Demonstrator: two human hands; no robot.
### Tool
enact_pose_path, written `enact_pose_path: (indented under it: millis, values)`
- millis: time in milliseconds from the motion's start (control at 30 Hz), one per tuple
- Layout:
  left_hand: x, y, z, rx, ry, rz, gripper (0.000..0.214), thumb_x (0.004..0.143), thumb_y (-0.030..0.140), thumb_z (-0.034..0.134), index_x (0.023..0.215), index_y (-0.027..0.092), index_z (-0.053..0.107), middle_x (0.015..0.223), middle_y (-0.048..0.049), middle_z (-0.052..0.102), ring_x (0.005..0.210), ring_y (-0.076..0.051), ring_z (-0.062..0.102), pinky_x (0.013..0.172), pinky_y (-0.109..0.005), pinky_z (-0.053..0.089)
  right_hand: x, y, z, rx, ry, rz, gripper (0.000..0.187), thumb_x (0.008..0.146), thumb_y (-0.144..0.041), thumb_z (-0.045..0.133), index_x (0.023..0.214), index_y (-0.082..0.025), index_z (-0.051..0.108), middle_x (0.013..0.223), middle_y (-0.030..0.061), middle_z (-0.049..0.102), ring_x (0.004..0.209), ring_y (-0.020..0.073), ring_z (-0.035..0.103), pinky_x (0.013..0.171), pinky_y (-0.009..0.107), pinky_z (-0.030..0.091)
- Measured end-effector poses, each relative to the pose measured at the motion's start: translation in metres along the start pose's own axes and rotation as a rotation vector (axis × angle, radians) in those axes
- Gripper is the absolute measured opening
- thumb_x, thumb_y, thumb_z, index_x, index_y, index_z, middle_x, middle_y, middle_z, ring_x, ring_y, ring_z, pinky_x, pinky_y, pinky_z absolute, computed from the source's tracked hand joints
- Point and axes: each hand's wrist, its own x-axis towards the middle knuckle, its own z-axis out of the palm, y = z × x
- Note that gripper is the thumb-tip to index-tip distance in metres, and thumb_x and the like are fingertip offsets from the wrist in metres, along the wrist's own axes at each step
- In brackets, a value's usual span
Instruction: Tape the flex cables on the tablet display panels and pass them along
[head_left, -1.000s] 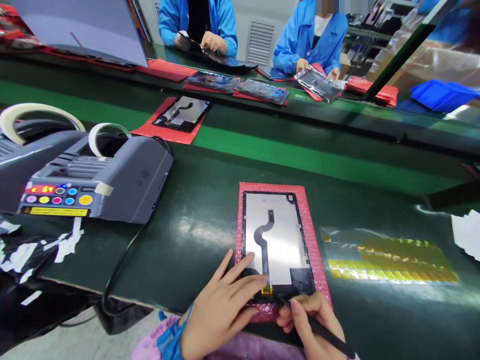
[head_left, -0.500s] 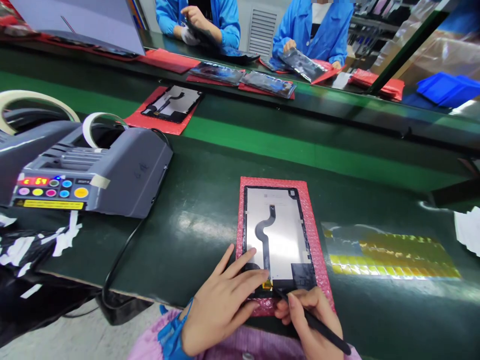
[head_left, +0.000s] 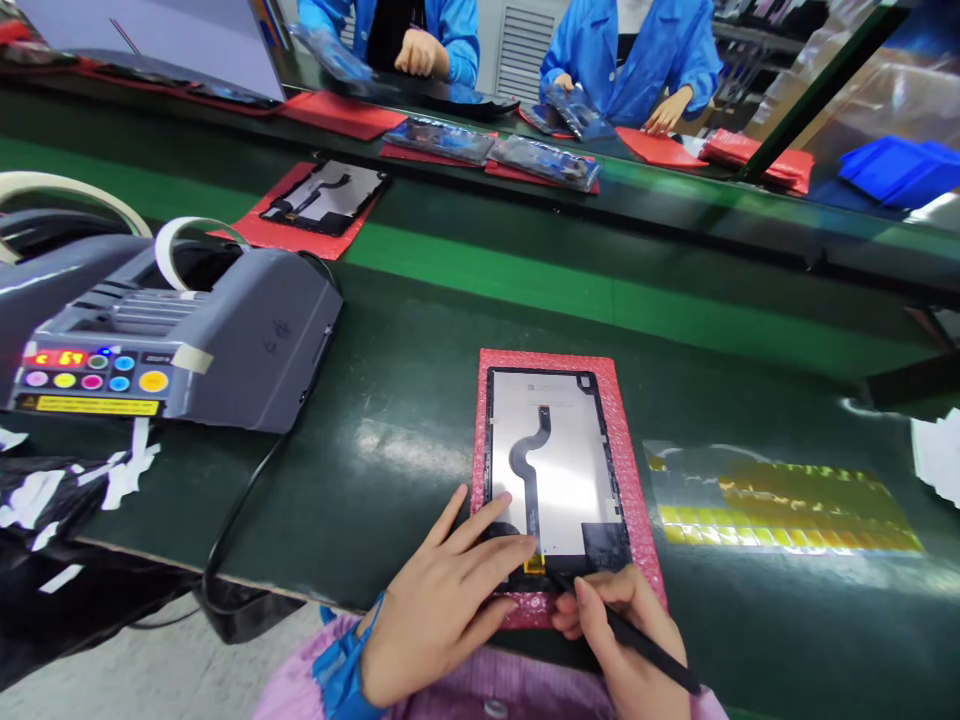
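A tablet screen panel [head_left: 570,450] lies with its silvery back up on a red bubble-wrap bag [head_left: 630,450]. A dark S-shaped flex cable [head_left: 529,480] runs down it to a small amber tape patch [head_left: 534,564] near the lower edge. My left hand [head_left: 450,600] rests open across the panel's lower left, fingers spread, one fingertip beside the cable and tape. In my right hand [head_left: 630,630], a black pen-like tool [head_left: 652,658] is pinched, its tip at the panel's lower edge just right of the amber tape.
A grey tape dispenser [head_left: 187,330] with a lit display stands at left, its black cable [head_left: 240,520] trailing off the table edge. Clear sheets with amber tape pieces [head_left: 795,505] lie at right. Another panel [head_left: 326,195] sits on the green belt [head_left: 480,275]. Two people in blue work opposite.
My hands and the panel stay nearly still; the tool's tip shifts very slightly right. The other panel on the belt moves left. Across the table, both people's hands and bagged items have moved.
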Motion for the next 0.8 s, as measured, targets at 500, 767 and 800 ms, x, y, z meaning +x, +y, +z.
enact_pose_path:
  millis: [500,767,800]
  values:
    - [0.005,0.000,-0.003,0.124,-0.018,0.067,0.039,0.095,0.014,0.060,0.132,0.024,0.061,0.138,0.0042,0.067,0.147,-0.029,0.040,0.128,-0.056,0.006,0.007,0.004,-0.011,-0.111,-0.136,-0.082,0.025,0.090,-0.036,0.071,0.071,-0.024,0.060,0.065,0.0016,0.075,0.052,0.0177,0.073,0.051,0.023,0.061]
    - [0.004,0.007,0.024,0.195,0.165,0.046,0.041,0.099,0.041,0.062,0.138,0.029,0.058,0.127,0.0041,0.072,0.143,-0.032,0.043,0.126,-0.057,0.001,0.009,-0.018,-0.018,-0.024,0.120,-0.076,0.032,0.088,-0.047,0.073,0.074,-0.023,0.057,0.061,-0.0020,0.069,0.044,0.0124,0.062,0.043,0.022,0.053]
    - [0.004,0.010,0.026,0.196,0.160,0.025,0.043,0.099,0.040,0.061,0.141,0.029,0.056,0.126,0.0032,0.072,0.143,-0.033,0.043,0.126,-0.060,0.004,0.010,-0.019,-0.018,-0.006,0.106,-0.076,0.033,0.087,-0.048,0.074,0.073,-0.023,0.057,0.060,-0.0018,0.069,0.043,0.0125,0.061,0.042,0.022,0.052]
